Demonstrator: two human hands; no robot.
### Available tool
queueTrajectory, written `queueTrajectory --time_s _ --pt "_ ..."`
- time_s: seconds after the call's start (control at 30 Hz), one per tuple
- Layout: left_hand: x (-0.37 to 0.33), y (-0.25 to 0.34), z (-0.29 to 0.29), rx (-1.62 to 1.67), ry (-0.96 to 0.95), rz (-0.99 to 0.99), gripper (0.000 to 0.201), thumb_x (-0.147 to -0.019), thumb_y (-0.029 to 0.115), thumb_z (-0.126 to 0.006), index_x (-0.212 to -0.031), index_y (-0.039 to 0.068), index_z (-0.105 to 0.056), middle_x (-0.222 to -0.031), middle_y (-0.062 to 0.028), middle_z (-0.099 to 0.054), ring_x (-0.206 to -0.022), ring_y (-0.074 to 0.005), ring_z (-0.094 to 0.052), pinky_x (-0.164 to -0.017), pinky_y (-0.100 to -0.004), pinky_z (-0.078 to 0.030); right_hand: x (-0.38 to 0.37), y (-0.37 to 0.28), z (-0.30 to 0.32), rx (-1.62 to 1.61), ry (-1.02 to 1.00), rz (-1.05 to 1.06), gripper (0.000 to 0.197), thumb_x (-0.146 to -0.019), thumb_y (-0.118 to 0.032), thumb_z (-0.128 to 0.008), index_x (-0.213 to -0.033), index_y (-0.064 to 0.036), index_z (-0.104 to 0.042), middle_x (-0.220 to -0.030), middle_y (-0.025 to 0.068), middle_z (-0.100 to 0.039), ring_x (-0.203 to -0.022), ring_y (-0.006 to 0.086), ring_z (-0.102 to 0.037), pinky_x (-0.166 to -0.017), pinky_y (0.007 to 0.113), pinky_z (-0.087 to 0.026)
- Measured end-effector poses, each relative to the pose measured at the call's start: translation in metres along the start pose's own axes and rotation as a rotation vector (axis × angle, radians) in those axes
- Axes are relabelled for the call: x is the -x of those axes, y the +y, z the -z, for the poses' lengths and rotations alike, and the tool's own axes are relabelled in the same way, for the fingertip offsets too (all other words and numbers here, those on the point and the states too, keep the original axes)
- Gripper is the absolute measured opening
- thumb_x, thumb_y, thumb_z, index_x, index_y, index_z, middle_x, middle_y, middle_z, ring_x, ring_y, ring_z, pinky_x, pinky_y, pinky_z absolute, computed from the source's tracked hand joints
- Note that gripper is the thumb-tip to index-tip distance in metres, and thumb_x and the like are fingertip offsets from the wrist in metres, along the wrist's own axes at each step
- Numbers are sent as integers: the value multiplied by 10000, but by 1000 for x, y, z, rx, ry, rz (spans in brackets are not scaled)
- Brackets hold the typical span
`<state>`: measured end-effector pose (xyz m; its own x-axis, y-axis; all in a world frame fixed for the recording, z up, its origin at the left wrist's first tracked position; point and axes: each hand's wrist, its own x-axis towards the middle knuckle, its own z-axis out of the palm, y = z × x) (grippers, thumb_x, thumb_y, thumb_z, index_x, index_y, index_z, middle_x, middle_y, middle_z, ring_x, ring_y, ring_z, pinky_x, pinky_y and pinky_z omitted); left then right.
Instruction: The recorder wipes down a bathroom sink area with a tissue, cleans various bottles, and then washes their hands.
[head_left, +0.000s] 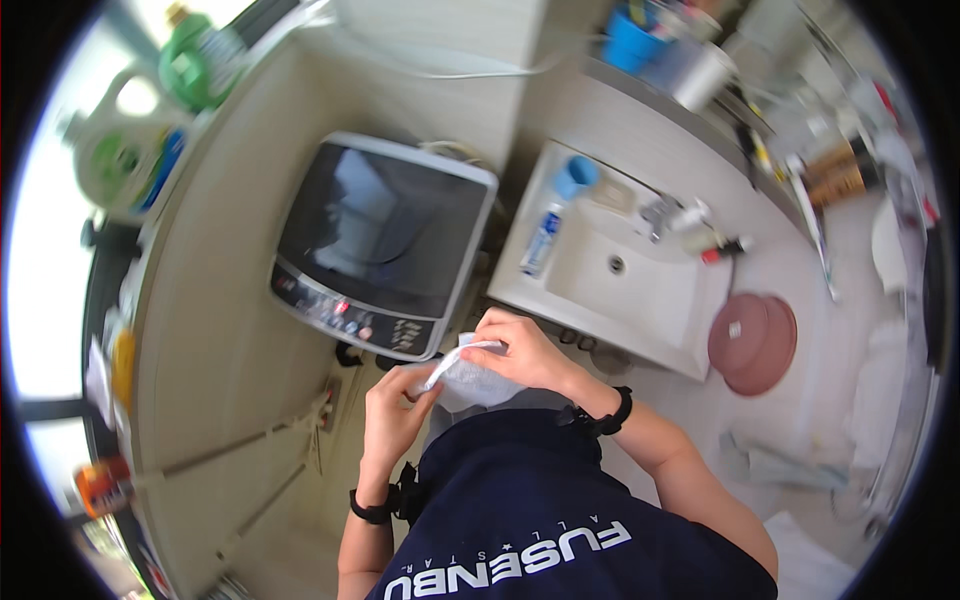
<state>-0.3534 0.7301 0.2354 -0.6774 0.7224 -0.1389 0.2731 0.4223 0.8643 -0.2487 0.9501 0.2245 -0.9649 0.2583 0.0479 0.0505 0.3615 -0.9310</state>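
In front of my body I hold a white, partly see-through bag [472, 384] by its pale, band-like edge. My left hand [396, 412] pinches the left end of that edge between thumb and fingers. The other end is gripped by my right hand [528, 353], a little higher and to the right. Below the band the bag hangs down, and its lower part is hidden by my dark shirt. Whether anything is inside it I cannot tell. Just beyond my hands stands a washing machine [388, 232] with its dark lid down and a lit control panel.
To the right is a white sink [600, 290] with a blue cup [575, 176], a toothpaste tube [541, 242] and a faucet [660, 212]. Pinkish basins [755, 342] lean farther right. Detergent bottles [128, 150] line the left windowsill. A crowded shelf [690, 115] runs along the back right.
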Motion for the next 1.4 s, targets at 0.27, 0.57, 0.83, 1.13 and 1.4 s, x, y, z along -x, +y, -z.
queueTrajectory --time_s 0.27,0.57,0.83,1.13,1.4 --pt "-60 76 -160 201 -431 -150 240 -949 142 -654 -1118 -19 -602 -1059 -165 -593 -964 -263 -581 -868 -360 -482 145 47 102 -291 319 -375 277 -914 -255 -760 -1030 -19 -672 -947 28 -658 -756 100 -563 -688 273 -472" --pt "-82 109 -271 136 -482 -179 163 -881 -70 -524 -1029 -6 -503 -832 -191 -619 -684 -250 -582 -638 -331 -480 218 98 158 -580 441 -522 187 -944 -154 -711 -1013 3 -636 -828 33 -676 -705 78 -621 -624 263 -514" --pt "-130 84 -252 -73 -280 -131 293 -901 38 -523 -1171 24 -409 -935 -115 -521 -838 -182 -543 -757 -331 -468 237 144 165 -259 416 -646 182 -949 -191 -674 -999 -16 -670 -867 92 -718 -776 182 -679 -723 308 -536" --pt "-192 46 -210 -163 -399 -114 149 -846 -71 -465 -881 -20 -600 -800 -185 -611 -715 -346 -621 -678 -380 -481 207 158 155 -227 407 -823 191 -961 -204 -655 -999 -19 -677 -875 86 -720 -790 174 -668 -745 309 -533" --pt "-230 37 -219 -361 -513 22 440 -1000 326 -544 -748 -27 -621 -656 -225 -611 -658 -457 -596 -636 -470 -483 132 146 166 -197 318 -773 213 -975 -214 -644 -1015 -8 -677 -886 91 -714 -797 180 -664 -755 318 -537"
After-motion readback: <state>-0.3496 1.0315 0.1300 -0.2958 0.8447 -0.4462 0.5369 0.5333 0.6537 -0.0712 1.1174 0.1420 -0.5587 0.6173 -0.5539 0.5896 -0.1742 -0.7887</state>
